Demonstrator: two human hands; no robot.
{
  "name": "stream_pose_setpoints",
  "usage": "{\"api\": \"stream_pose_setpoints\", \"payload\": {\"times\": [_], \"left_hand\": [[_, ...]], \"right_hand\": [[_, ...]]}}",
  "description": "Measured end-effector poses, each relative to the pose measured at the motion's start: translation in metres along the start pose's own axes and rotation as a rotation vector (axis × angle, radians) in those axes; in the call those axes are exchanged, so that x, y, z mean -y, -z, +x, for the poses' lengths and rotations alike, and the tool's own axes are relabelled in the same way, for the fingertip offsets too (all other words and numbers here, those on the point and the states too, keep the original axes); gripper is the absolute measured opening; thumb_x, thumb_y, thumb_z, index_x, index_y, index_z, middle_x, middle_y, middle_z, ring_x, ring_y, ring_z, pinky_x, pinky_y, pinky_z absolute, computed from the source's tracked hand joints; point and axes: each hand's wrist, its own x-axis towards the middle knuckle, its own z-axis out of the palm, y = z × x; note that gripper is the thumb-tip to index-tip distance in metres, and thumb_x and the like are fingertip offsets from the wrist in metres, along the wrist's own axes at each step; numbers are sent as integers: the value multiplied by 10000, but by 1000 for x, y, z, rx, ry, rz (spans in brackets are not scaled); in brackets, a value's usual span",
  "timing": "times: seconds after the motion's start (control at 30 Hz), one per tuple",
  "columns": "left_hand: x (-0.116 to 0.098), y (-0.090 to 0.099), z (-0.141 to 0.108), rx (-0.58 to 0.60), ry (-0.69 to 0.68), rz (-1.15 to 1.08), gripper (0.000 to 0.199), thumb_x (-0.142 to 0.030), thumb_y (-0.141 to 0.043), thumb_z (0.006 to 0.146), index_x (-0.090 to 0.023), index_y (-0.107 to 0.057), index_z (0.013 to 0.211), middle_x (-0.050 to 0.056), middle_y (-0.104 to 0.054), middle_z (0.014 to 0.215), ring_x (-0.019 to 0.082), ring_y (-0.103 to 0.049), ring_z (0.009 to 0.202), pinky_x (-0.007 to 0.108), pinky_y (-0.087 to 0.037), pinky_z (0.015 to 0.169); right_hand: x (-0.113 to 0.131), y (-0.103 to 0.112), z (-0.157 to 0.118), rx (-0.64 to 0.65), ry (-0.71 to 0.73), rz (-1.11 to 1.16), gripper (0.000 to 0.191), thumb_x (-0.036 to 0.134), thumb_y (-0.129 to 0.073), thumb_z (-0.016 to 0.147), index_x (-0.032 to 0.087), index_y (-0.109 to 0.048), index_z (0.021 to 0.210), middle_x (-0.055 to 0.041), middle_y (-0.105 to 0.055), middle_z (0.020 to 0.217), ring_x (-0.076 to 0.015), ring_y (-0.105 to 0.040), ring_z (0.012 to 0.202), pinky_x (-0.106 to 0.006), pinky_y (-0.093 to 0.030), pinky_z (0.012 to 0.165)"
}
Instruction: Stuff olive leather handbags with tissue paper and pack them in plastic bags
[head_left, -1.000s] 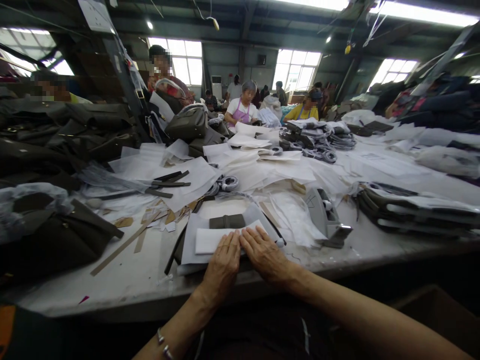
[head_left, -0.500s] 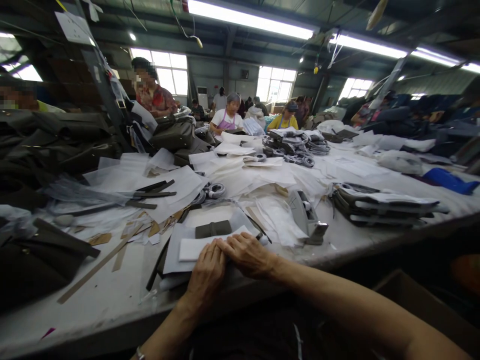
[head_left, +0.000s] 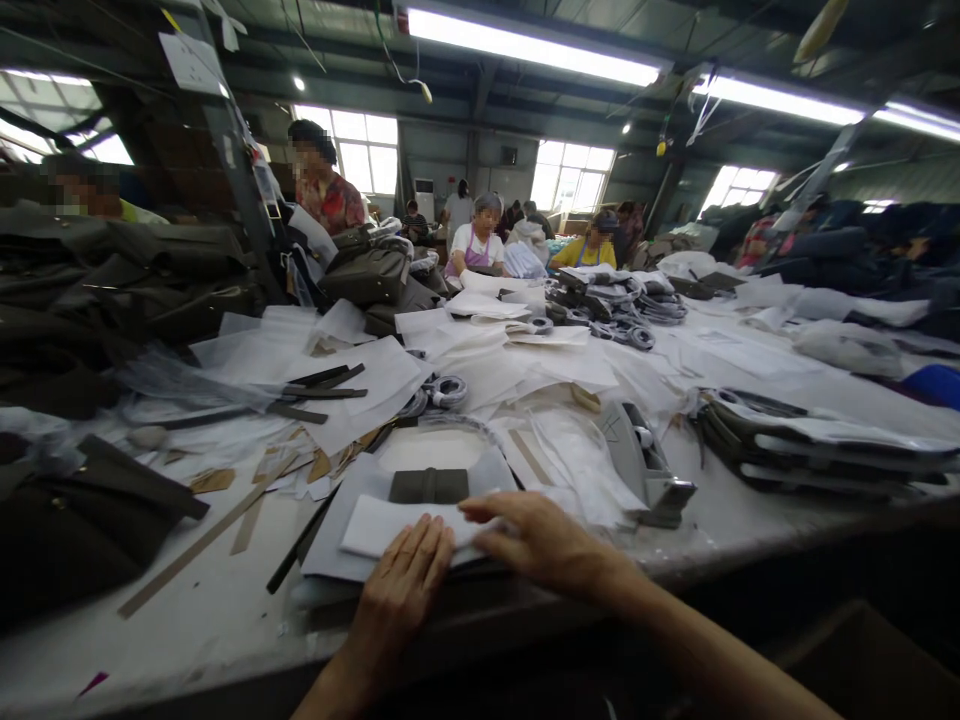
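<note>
My left hand [head_left: 405, 580] lies flat, fingers stretched, pressing on a folded white padding sheet [head_left: 367, 528]. Over the right end of that sheet is my right hand [head_left: 544, 545], its fingers bent and the thumb apart from them, slightly blurred. The sheet rests on a larger pale sheet [head_left: 326, 560] that covers a flat dark piece at the table's front edge. Just beyond the padding, a dark olive folded piece with a band across its middle [head_left: 427, 487] lies on the pale sheet. My palms hide part of the padding's near edge.
A grey tape dispenser [head_left: 637, 465] stands right of my hands. Stacked olive bags [head_left: 787, 440] lie farther right, dark bags [head_left: 97, 520] to the left. Dark strips [head_left: 319, 392], paper scraps and white sheets [head_left: 495, 365] spread across the table [head_left: 187, 630]. Several people work beyond.
My right hand has moved off my left hand to the right, its fingers now spread from the thumb. The left hand has flattened on the padding. The view has shifted slightly left.
</note>
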Motion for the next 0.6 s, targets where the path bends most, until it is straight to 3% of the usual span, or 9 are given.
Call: {"api": "stream_pose_setpoints", "payload": {"times": [0.1,0.13,0.23,0.4,0.6], "left_hand": [[-1,-2,2,13,17,1,436,-52,-338,947,-162,-585,1289,74,-633,1307,195,-533,1284,354,-327,1163],[-1,-2,3,8,22,-1,439,-49,-332,947,-162,-590,1283,73,-633,1307,193,-534,1282,353,-325,1165],[0,-2,7,3,44,-16,444,-48,-321,949,-160,-601,1275,73,-634,1306,192,-538,1277,349,-324,1165],[0,-5,14,-29,74,-29,415,-71,-332,963,-160,-625,1242,64,-649,1286,187,-552,1261,338,-313,1168],[-6,-9,12,-56,114,-38,431,-91,-302,976,-176,-627,1247,47,-659,1272,173,-543,1271,318,-322,1168]], "right_hand": [[-42,38,9,-222,-297,-62,297,299,-472,939,204,-732,1046,-59,-746,1026,-185,-680,935,-262,-479,850],[-58,43,13,-188,-389,-177,296,284,-470,933,204,-745,1010,-61,-749,1018,-187,-680,940,-258,-468,850],[-102,39,23,76,-575,-448,256,245,-524,876,189,-766,938,-87,-755,969,-211,-683,938,-261,-452,812],[-136,20,43,246,-612,-534,231,189,-635,740,164,-771,926,-136,-748,955,-254,-693,899,-271,-454,720],[-150,27,67,330,-585,-628,266,76,-543,778,113,-777,900,-214,-739,923,-304,-706,897,-337,-491,745]]}}
